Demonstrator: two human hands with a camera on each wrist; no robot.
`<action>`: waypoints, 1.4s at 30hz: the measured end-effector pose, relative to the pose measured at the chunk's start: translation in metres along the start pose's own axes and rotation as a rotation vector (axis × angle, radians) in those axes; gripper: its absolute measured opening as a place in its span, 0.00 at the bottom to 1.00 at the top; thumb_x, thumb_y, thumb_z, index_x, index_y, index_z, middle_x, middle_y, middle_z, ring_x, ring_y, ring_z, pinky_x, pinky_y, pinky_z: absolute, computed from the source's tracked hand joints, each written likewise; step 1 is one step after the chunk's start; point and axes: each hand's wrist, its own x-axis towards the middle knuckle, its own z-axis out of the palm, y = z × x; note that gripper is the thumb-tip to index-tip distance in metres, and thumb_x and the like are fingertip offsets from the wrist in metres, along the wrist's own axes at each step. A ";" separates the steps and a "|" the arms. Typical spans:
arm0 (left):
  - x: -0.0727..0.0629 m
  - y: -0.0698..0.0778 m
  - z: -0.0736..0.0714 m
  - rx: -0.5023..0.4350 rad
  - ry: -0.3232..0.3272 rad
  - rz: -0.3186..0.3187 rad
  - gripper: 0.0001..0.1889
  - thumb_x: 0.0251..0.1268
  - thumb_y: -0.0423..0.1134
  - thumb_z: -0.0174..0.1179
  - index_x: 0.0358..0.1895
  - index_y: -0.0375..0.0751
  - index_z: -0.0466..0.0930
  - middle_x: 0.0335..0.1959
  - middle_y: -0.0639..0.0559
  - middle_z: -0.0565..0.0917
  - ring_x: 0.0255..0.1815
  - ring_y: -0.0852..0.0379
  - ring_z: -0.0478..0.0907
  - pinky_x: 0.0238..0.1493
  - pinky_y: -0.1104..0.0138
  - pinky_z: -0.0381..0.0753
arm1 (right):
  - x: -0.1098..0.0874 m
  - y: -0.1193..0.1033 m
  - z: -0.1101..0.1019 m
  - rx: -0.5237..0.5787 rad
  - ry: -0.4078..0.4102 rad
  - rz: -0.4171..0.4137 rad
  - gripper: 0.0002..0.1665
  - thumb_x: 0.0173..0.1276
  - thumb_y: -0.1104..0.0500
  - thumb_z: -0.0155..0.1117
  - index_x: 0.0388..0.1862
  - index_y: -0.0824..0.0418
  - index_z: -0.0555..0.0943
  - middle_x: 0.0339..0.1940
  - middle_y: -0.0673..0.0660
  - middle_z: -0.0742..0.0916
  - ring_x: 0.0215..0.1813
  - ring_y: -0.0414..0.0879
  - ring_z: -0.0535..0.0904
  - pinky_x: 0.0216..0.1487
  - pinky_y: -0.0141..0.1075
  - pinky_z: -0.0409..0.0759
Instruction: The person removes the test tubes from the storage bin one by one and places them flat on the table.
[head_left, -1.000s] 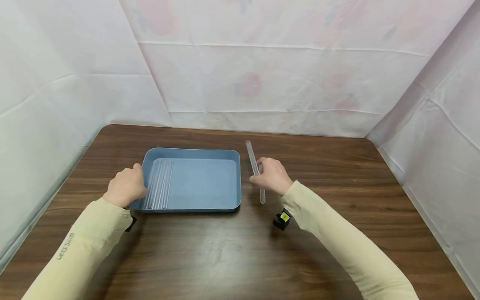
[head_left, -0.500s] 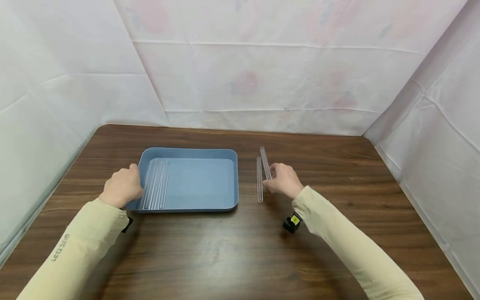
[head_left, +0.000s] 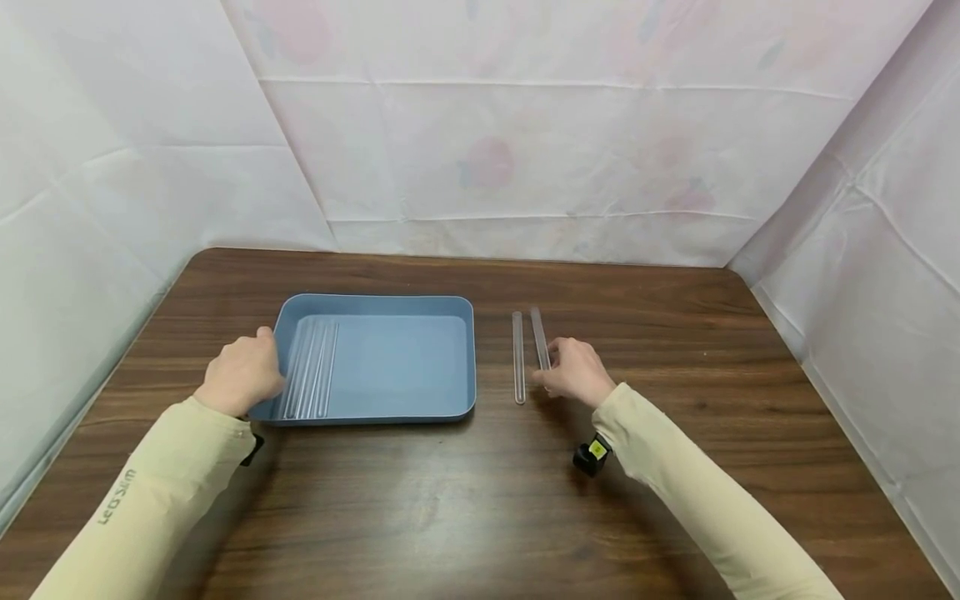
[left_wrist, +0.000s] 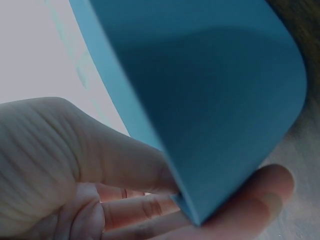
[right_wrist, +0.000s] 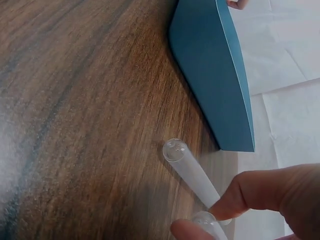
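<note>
My left hand (head_left: 240,373) grips the left wall of a blue tray (head_left: 405,367); in the left wrist view the thumb (left_wrist: 125,160) lies on one side of the wall and fingers on the other. Inside, along the tray's left end, several clear test tubes (head_left: 311,367) lie side by side. Right of the tray one clear test tube (head_left: 518,358) rests on the table. Just beyond it my right hand (head_left: 576,371) pinches another test tube (head_left: 539,329) near its close end, between thumb and fingers. The right wrist view shows that tube's rounded end (right_wrist: 204,218) between the fingertips.
The brown wooden table (head_left: 450,517) extends in front of the tray and to the right. Pale hanging cloth (head_left: 525,150) walls in the back and both sides. A small black wrist camera (head_left: 591,455) hangs below the right wrist.
My right hand has moved right and slightly nearer with its test tube, away from the tube lying beside the tray. The left hand keeps its grip on the tray.
</note>
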 end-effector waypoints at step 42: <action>0.001 -0.003 0.003 -0.014 0.019 0.003 0.28 0.52 0.31 0.52 0.53 0.11 0.58 0.36 0.17 0.74 0.36 0.23 0.75 0.30 0.42 0.75 | 0.001 0.001 -0.002 -0.136 -0.041 -0.047 0.29 0.62 0.57 0.62 0.57 0.76 0.73 0.15 0.54 0.84 0.18 0.44 0.82 0.43 0.43 0.81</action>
